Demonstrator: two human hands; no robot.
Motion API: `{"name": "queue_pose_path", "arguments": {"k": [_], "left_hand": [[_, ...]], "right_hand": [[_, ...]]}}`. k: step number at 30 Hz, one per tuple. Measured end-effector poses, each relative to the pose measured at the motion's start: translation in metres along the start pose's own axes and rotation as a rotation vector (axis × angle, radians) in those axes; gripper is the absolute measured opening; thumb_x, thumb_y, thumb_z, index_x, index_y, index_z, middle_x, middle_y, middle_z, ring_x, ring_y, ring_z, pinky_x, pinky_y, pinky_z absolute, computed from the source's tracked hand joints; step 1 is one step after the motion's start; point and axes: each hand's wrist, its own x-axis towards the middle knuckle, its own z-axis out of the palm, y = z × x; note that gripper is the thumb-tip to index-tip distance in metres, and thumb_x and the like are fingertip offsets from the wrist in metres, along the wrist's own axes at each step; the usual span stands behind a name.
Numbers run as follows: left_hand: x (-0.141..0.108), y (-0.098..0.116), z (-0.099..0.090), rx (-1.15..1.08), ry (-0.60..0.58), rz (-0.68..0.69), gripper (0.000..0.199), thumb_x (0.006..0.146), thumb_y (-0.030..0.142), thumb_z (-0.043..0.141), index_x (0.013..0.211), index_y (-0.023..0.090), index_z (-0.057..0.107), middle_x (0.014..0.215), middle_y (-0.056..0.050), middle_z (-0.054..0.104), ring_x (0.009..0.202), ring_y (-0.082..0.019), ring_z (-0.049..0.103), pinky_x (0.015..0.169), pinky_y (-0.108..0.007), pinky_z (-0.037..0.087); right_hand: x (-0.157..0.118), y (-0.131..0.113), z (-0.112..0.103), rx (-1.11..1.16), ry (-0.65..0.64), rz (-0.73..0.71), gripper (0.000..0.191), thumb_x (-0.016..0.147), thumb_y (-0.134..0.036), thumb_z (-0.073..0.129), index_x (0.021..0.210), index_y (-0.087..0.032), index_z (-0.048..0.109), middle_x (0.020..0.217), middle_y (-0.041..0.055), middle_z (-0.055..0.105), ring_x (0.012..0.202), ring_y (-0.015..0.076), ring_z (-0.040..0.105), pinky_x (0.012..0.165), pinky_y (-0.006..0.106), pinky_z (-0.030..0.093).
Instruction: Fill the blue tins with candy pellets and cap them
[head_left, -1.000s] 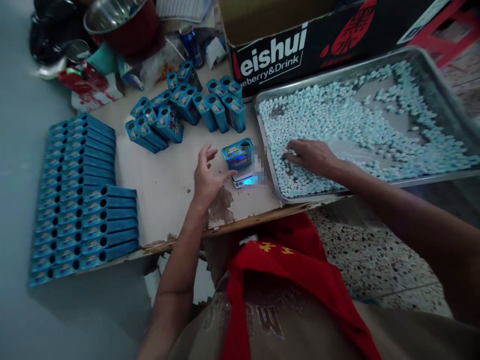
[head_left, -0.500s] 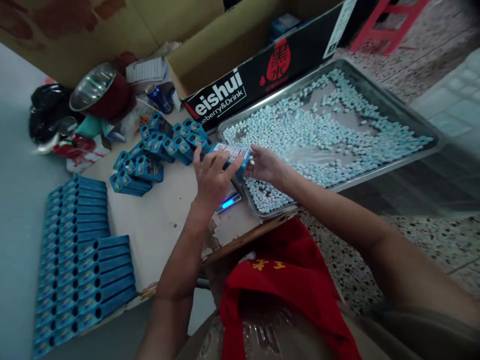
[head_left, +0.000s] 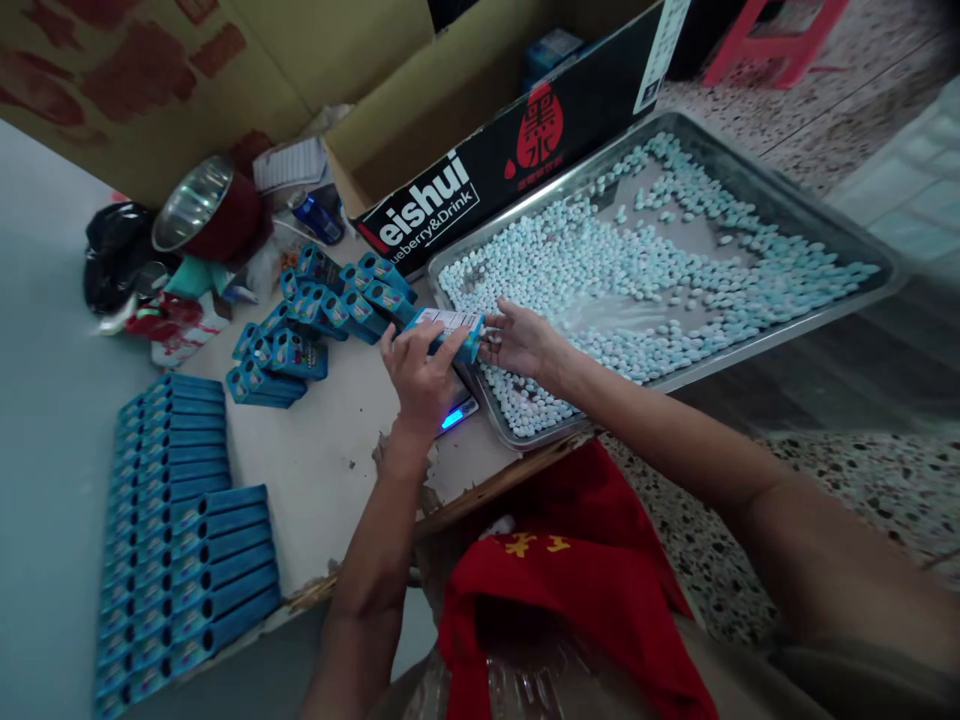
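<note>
A small blue carton [head_left: 466, 338] with a printed white side is gripped by my left hand [head_left: 424, 365], tilted over the near left corner of the tray. At the carton's right end, my right hand [head_left: 521, 340] is cupped with fingers curled. A few white candies [head_left: 487, 332] show at its fingertips. Below my left hand is a digital scale [head_left: 457, 413] with a lit blue display, mostly hidden. Pale blue and white oval candies [head_left: 592, 250] cover much of the metal tray [head_left: 787, 190] to the right.
Several blue cartons [head_left: 300, 355] stand loosely on the table [head_left: 315, 480] behind my left hand. Neat rows of cartons [head_left: 180, 520] fill the left side. A large black-sided cardboard box [head_left: 495, 150], a steel bowl [head_left: 199, 205] and a blue can [head_left: 319, 215] are at the back.
My left hand has moved the carton slightly left and down in view, and my right hand has followed it. The whole view has also shifted a little.
</note>
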Motion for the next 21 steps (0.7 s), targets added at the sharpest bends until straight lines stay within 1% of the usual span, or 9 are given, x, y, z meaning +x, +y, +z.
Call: {"name": "queue_pose_path", "arguments": {"k": [3,6,9,11,13,15,17,19,21], "left_hand": [[-0.001,-0.003,0.003,0.002,0.045,-0.022,0.034,0.118,0.033,0.061,0.13,0.038,0.092,0.133,-0.011,0.08,0.138,-0.037,0.072,0.145,-0.065,0.032],[-0.002,-0.007,0.006,-0.038,0.062,-0.085,0.029,0.116,0.045,0.069,0.134,0.034,0.089,0.134,-0.013,0.08,0.136,-0.037,0.073,0.135,-0.06,0.047],[-0.008,-0.015,0.009,-0.196,0.131,-0.261,0.041,0.11,0.059,0.081,0.137,0.029,0.083,0.13,-0.012,0.08,0.128,-0.034,0.076,0.12,-0.05,0.061],[-0.018,-0.021,0.008,-0.344,0.205,-0.419,0.054,0.103,0.065,0.088,0.139,0.027,0.077,0.129,-0.011,0.08,0.123,-0.031,0.079,0.115,-0.046,0.064],[-0.032,-0.026,0.002,-0.492,0.235,-0.559,0.06,0.099,0.066,0.092,0.14,0.028,0.071,0.13,-0.009,0.081,0.12,-0.029,0.081,0.112,-0.044,0.067],[-0.05,-0.029,-0.008,-0.625,0.222,-0.646,0.061,0.094,0.062,0.097,0.137,0.029,0.069,0.131,-0.008,0.083,0.118,-0.028,0.083,0.111,-0.043,0.068],[-0.068,-0.029,-0.016,-0.725,0.213,-0.696,0.061,0.088,0.057,0.102,0.132,0.029,0.071,0.129,-0.007,0.084,0.118,-0.028,0.084,0.11,-0.043,0.069],[-0.082,-0.028,-0.018,-0.797,0.218,-0.734,0.062,0.083,0.054,0.106,0.127,0.028,0.073,0.124,-0.006,0.085,0.115,-0.027,0.084,0.108,-0.042,0.07],[-0.09,-0.026,-0.013,-0.849,0.224,-0.752,0.062,0.081,0.054,0.107,0.125,0.027,0.074,0.12,-0.006,0.085,0.112,-0.027,0.084,0.107,-0.042,0.07]], "right_hand": [[0.003,0.0,-0.003,0.004,-0.009,-0.013,0.026,0.126,-0.045,0.054,0.108,-0.026,0.058,0.089,0.0043,0.059,0.074,0.0192,0.061,0.056,0.023,0.057],[0.005,-0.001,-0.005,-0.007,-0.028,-0.018,0.017,0.12,-0.037,0.065,0.107,-0.027,0.06,0.09,0.0049,0.063,0.074,0.0198,0.063,0.056,0.024,0.057],[0.002,-0.003,-0.007,-0.036,-0.05,-0.003,0.012,0.115,-0.023,0.06,0.105,-0.026,0.063,0.087,0.0063,0.066,0.073,0.0192,0.063,0.053,0.022,0.055],[-0.001,-0.004,-0.009,-0.075,-0.071,0.004,0.015,0.108,-0.011,0.06,0.104,-0.025,0.064,0.086,0.006,0.068,0.07,0.0168,0.06,0.051,0.019,0.051],[-0.003,-0.006,-0.011,-0.125,-0.098,-0.012,0.019,0.101,-0.006,0.063,0.103,-0.024,0.065,0.085,0.004,0.069,0.066,0.0145,0.056,0.047,0.017,0.045],[-0.005,-0.008,-0.014,-0.202,-0.118,-0.076,0.018,0.1,-0.007,0.068,0.103,-0.025,0.066,0.084,0.0012,0.067,0.063,0.013,0.052,0.044,0.017,0.039],[-0.004,-0.01,-0.016,-0.308,-0.128,-0.146,0.016,0.102,-0.011,0.071,0.102,-0.026,0.067,0.082,-0.0008,0.065,0.06,0.0123,0.048,0.043,0.019,0.033],[-0.004,-0.011,-0.016,-0.405,-0.112,-0.175,0.012,0.107,-0.016,0.071,0.101,-0.026,0.066,0.08,-0.0018,0.061,0.059,0.0119,0.044,0.044,0.019,0.03],[-0.004,-0.011,-0.015,-0.462,-0.078,-0.191,0.014,0.112,-0.02,0.066,0.099,-0.026,0.065,0.076,-0.0032,0.056,0.057,0.012,0.039,0.045,0.019,0.028]]}}
